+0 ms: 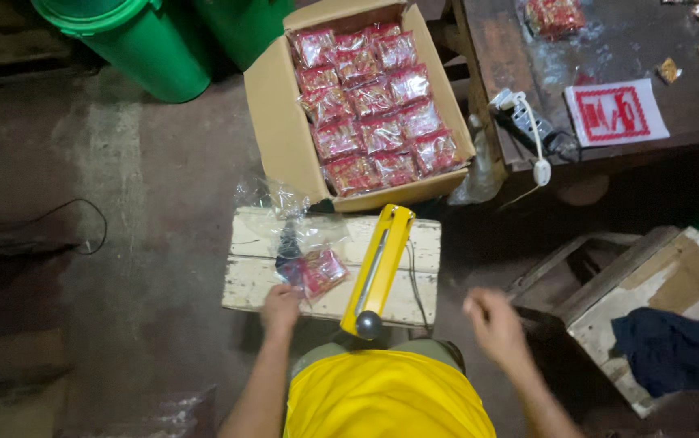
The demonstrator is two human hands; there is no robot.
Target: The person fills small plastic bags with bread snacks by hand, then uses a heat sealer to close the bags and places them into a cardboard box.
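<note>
My left hand rests on the near edge of a white wooden board, its fingers on a clear plastic bag holding a red snack packet. The bag's empty top spreads across the board's far left. A yellow heat sealer with a black knob lies on the board to the right of the bag. My right hand hovers in the air to the right of the board, blurred, fingers loosely curled with nothing in them.
An open cardboard box packed with several red packets stands beyond the board. Green bins are at the back left. A dark table with a power strip, a red-and-white card and packets is on the right. A wooden crate holds a dark cloth.
</note>
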